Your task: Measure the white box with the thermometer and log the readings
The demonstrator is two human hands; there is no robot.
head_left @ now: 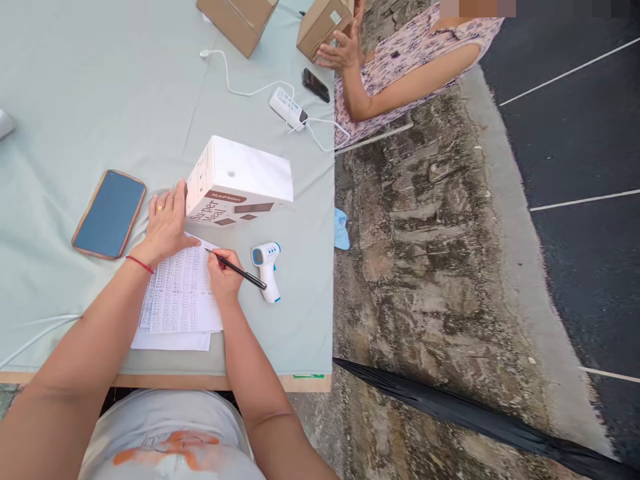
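Observation:
My right hand [226, 275] grips a black pen [241, 272], its tip near the upper right of the written sheets [183, 293]. Handwritten lines fill the top sheet, and more paper lies beneath it. My left hand [169, 227] rests flat with fingers spread, its thumb on the sheet's top edge and its fingers against the left side of a white box [255, 163]. The box stands just beyond the papers and reads "Super Meal". A white and blue infrared thermometer [268, 270] lies right of my right hand. Left of my left hand is a phone [109, 213].
Cardboard boxes [243, 23] sit at the far side of the table [100, 87]. A white handheld device [288, 108], a small black device [316, 85] and a white cable [227, 77] lie nearby. Another person's hand [343, 50] is raised at the right edge.

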